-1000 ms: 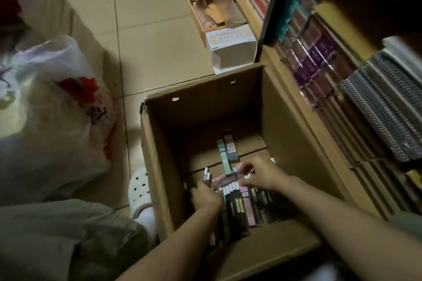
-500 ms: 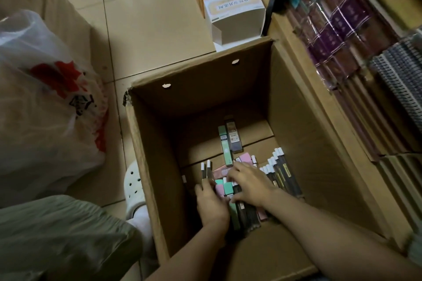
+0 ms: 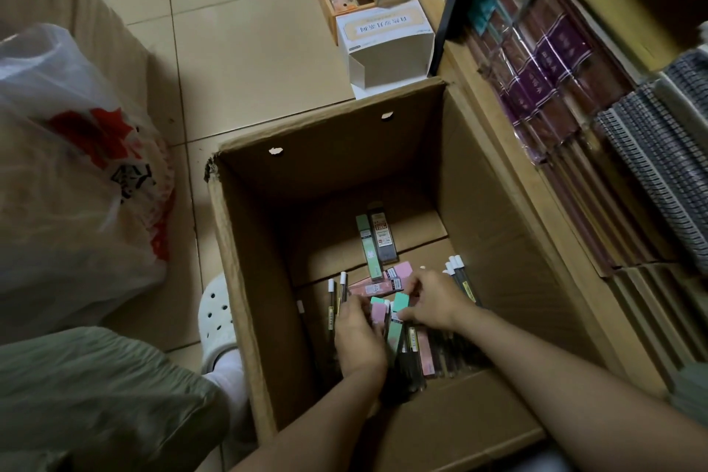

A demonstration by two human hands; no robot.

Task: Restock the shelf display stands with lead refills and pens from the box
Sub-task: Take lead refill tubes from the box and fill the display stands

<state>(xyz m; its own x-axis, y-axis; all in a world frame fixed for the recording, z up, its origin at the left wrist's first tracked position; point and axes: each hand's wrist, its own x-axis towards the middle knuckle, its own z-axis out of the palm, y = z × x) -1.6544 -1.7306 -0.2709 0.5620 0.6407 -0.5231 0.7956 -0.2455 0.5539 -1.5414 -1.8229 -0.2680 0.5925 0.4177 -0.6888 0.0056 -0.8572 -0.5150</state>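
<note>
Down at the bottom of the tall corrugated cardboard box [image 3: 264,318], both hands are working a loose heap of slim, flat lead refill cases [image 3: 425,353], glossy plastic in pink, mint green and dark smoke. Left hand [image 3: 358,337] curls its fingers round a bundle of cases; right hand [image 3: 435,303] pinches a mint green case [image 3: 396,326] between thumb and fingers. Two more cases lie apart, flat on the box floor: a green one [image 3: 368,246] beside a dark one [image 3: 383,234]. White-capped thin tubes [image 3: 458,272] fan out just past the right hand. Crinkled plastic bag [image 3: 72,184] slumps on the tiled floor, left.
</note>
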